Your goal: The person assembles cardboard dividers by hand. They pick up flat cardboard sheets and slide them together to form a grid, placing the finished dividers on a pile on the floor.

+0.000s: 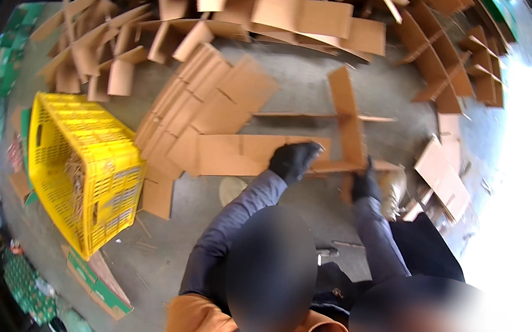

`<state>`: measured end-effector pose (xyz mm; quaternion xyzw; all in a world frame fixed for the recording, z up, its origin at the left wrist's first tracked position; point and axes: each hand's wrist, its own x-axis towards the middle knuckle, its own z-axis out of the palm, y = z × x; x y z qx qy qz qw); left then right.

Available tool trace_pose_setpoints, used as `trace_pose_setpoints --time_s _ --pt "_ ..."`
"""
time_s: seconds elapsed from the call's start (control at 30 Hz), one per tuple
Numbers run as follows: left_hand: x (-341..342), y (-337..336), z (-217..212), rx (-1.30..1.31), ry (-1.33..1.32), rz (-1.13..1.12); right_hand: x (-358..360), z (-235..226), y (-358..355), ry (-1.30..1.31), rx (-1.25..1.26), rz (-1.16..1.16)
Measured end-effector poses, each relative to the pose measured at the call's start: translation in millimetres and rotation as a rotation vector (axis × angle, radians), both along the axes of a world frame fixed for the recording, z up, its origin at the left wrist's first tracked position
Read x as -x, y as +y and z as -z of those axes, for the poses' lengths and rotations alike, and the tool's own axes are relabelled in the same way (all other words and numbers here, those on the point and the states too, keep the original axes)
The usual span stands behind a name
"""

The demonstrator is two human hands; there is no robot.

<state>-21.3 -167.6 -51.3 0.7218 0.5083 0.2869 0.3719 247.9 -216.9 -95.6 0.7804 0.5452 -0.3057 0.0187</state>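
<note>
My left hand (293, 161), in a black glove, is closed on the upper edge of a long notched cardboard strip (234, 154) that stretches out to the left. In front of me stands a partly joined cardboard divider (348, 119), one strip crossing a thinner one seen nearly edge-on. My right hand (366, 184), gloved in black too, is closed around the near end of this divider, where the strips meet. The fingertips of that hand are partly hidden. Left of the divider lies a fanned stack of flat notched cardboard strips (185, 101).
A yellow plastic crate (116, 182) lies on its side at the left, with brown scraps inside. Assembled cardboard dividers (303, 16) crowd the far side. Loose cardboard pieces (445, 176) lie at the right. A green-and-brown carton piece (98, 284) rests near the lower left.
</note>
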Motion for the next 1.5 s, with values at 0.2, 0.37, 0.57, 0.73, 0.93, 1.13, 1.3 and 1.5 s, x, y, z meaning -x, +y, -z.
trace_pose_setpoints --time_s 0.2,0.37,0.57,0.73,0.93,1.13,1.3,1.5 --pt "147 -8 37 0.090 0.781 -0.164 -13 -41 4 -0.166 0.062 -0.022" --pt "211 -31 6 0.308 0.613 -0.145 -35 -40 16 -0.168 0.042 -0.022" --pt "240 -69 -146 0.110 0.739 -0.528 26 -137 57 -0.101 -0.301 -0.098" --pt "107 -35 -120 0.215 -0.245 -0.391 119 -157 80 0.967 -0.323 0.003" --pt "45 38 -49 -0.170 0.435 0.034 74 -159 107 0.603 -0.434 0.090" --pt "23 42 11 -0.240 0.555 0.064 87 -109 111 0.172 -0.260 -0.137" --pt "24 30 1 -0.166 0.587 0.115 103 -106 121 0.109 -0.178 -0.250" --pt "0 -49 20 0.412 0.435 0.228 102 -86 122 0.109 -0.207 -0.343"
